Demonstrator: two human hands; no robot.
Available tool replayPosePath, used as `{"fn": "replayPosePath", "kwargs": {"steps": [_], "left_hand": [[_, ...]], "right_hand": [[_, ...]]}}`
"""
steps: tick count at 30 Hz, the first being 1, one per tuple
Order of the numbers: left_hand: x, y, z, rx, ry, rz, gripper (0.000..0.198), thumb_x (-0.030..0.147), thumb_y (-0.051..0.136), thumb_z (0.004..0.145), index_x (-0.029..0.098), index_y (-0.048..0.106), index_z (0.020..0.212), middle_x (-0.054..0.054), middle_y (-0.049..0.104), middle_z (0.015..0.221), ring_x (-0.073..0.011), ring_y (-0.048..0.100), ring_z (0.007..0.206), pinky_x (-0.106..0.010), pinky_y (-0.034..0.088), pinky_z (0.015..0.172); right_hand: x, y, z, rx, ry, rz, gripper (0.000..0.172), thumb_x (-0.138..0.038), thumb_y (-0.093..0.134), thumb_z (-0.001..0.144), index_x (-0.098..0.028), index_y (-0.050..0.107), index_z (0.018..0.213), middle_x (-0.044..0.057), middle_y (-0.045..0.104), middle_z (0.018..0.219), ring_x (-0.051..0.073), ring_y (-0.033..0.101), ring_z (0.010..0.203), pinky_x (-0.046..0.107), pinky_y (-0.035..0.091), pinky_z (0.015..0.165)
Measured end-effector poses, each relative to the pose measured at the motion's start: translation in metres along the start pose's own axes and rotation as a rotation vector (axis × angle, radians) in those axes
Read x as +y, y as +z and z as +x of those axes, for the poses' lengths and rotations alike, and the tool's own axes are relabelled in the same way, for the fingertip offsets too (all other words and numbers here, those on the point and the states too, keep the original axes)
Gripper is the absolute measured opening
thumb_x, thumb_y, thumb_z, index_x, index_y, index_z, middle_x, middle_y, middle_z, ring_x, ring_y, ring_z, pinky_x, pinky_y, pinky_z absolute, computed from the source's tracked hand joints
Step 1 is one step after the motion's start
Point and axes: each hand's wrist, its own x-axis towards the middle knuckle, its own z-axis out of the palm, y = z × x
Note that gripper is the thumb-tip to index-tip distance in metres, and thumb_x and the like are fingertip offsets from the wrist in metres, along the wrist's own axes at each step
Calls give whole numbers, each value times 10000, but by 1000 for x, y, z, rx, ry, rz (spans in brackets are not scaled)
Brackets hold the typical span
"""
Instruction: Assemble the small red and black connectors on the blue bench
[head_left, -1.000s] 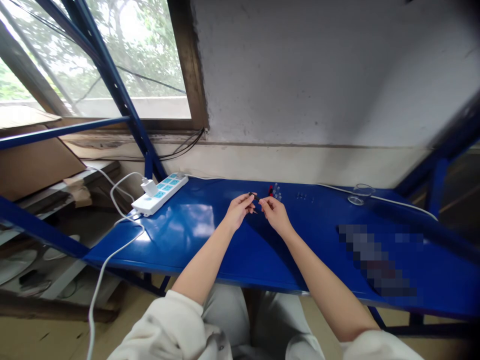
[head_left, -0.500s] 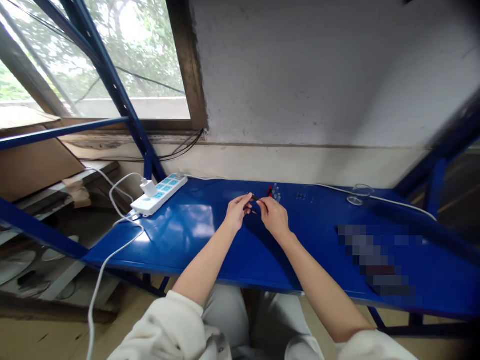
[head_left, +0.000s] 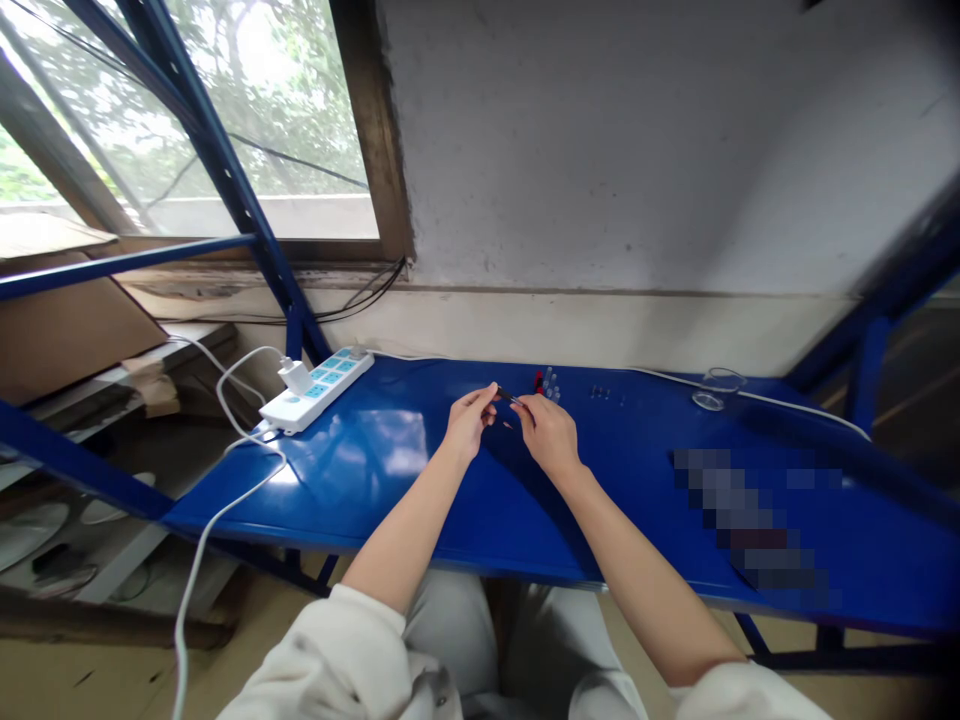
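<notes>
Above the middle of the blue table point(head_left: 480, 500), my left hand point(head_left: 469, 420) pinches one end of a thin black stick-like piece point(head_left: 507, 396). My right hand point(head_left: 549, 428) grips its other end, which is mostly covered by the fingers. The piece is too small to tell its exact kind. Just behind my right hand lie a small red item point(head_left: 538, 381) and several clear, small tube-like pieces point(head_left: 551, 383). A small pale pointed thing point(head_left: 508, 425) shows below the gap between my hands.
A white power strip point(head_left: 319, 390) with a plug and cable lies at the left. Several tiny parts point(head_left: 601, 392) sit right of my hands, with a clear round dish point(head_left: 709, 401) farther off. A pixelated dark area point(head_left: 739, 520) covers the right side. Blue rack posts flank the table.
My left hand has shifted slightly left, away from my right hand, so more of the black piece shows between them. My right hand stays nearly in place.
</notes>
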Motion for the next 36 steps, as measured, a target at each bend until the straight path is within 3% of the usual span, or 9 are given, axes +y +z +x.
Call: {"fn": "replayPosePath", "kwargs": {"steps": [14, 22, 29, 32, 36], "left_hand": [[5, -4, 3, 8, 17, 20, 371, 363, 734, 554, 119, 617, 807, -18, 564, 702, -36, 450, 492, -181, 320, 435], [-1, -5, 2, -114, 119, 257, 326, 370, 706, 584, 120, 642, 784, 4, 524, 585, -52, 448, 487, -181, 300, 426], [1, -6, 5, 78, 195, 356, 308, 392, 681, 602, 132, 623, 757, -6, 552, 608, -57, 434, 466, -183, 289, 413], [-1, -5, 3, 59, 265, 464, 255, 357, 679, 606, 138, 632, 728, -13, 566, 623, -70, 455, 500, -188, 330, 458], [-13, -2, 0, -50, 358, 625, 178, 304, 675, 603, 152, 648, 693, -19, 578, 629, -96, 481, 545, -214, 383, 541]], "right_hand": [[2, -2, -2, -120, 136, 56, 314, -330, 344, 871, -180, 571, 1030, 68, 616, 897, 124, 561, 666, 223, 389, 608], [3, -6, 1, -204, 166, 15, 195, -267, 418, 822, -201, 579, 910, 32, 596, 848, 124, 558, 694, 214, 362, 570], [20, -14, 4, -489, 334, 45, 75, -219, 517, 708, -175, 566, 744, 33, 592, 722, 123, 532, 609, 217, 341, 536], [34, -15, 3, -595, 461, 16, 84, -218, 537, 672, -177, 583, 729, 44, 606, 685, 146, 554, 604, 226, 339, 518], [43, -16, 3, -595, 579, -53, 111, -219, 536, 656, -178, 599, 738, 68, 628, 708, 186, 589, 648, 239, 350, 512]]}}
